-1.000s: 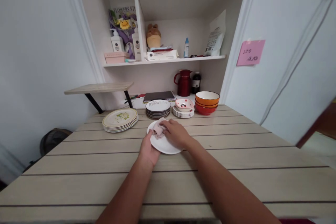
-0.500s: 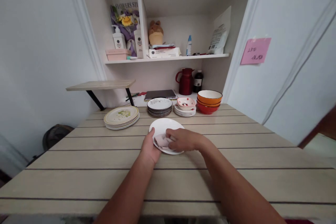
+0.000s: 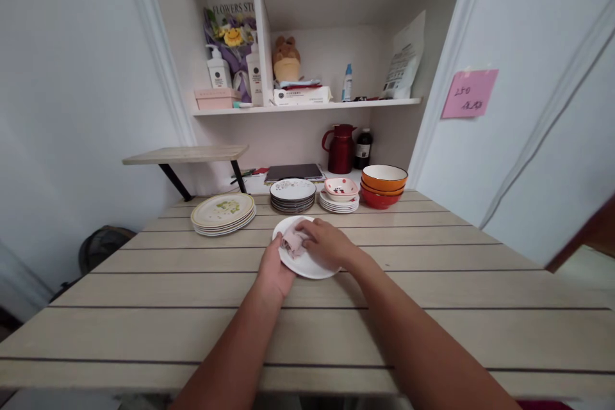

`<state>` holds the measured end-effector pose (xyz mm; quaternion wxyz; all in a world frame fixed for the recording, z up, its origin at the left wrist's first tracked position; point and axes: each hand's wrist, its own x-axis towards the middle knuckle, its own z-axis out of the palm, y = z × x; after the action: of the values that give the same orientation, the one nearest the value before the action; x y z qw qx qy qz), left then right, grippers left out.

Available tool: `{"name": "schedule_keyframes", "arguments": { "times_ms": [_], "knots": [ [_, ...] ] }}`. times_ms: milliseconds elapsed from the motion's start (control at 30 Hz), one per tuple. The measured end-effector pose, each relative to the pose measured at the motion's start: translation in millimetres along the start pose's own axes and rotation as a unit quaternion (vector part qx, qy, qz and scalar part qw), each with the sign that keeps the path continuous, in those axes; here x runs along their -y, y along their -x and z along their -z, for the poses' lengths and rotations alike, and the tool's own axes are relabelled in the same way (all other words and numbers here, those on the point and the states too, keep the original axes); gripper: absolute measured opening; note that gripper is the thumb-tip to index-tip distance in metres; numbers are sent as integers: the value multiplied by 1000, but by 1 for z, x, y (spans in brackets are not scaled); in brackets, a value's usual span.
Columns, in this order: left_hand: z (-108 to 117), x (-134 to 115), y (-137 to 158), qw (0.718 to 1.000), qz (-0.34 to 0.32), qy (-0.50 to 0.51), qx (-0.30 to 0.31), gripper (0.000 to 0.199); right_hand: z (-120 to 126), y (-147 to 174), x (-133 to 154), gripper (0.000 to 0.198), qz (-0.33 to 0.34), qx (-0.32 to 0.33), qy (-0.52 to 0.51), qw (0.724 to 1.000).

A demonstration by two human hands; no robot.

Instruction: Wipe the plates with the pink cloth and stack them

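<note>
A white plate [image 3: 314, 267] is held just above the front middle of the table. My left hand [image 3: 277, 267] grips its left rim, thumb on top and the other fingers hidden underneath. Pressed against the plate's upper face is a pale pink cloth [image 3: 294, 241], bunched under the fingers of my right hand [image 3: 327, 242]. That hand is closed on the cloth, near the plate's far left part. Whether the plate's underside touches the table cannot be made out.
Behind the plate stand stacked cream plates [image 3: 223, 212], dark-rimmed plates [image 3: 293, 191], small white plates [image 3: 339, 206] under a pink dish [image 3: 341, 188], and orange and red bowls [image 3: 384, 184]. Farther back are a red jug [image 3: 341, 148] and a dark bottle [image 3: 364, 148]. A small raised shelf [image 3: 187, 154] overhangs the left.
My right hand has slid the cloth across the plate, away from me and a little to the left. My left hand keeps its hold on the rim.
</note>
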<state>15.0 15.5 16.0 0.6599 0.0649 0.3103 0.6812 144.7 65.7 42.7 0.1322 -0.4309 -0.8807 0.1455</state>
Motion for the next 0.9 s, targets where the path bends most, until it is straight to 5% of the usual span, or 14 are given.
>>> {"name": "schedule_keyframes", "arguments": {
  "times_ms": [267, 500, 667, 900],
  "knots": [
    [4, 2, -2, 1000, 7, -5, -4, 42, 12, 6, -12, 39, -103, 48, 44, 993],
    [1, 1, 1, 999, 32, -10, 5, 34, 19, 18, 4, 34, 14, 120, -9, 993],
    [2, -2, -1, 1000, 30, 1, 5, 29, 5, 14, 16, 37, 58, 73, -35, 995],
    [2, 0, -4, 1000, -9, 4, -14, 29, -9, 1, 11, 46, 37, 11, -35, 999]
  ]
}}
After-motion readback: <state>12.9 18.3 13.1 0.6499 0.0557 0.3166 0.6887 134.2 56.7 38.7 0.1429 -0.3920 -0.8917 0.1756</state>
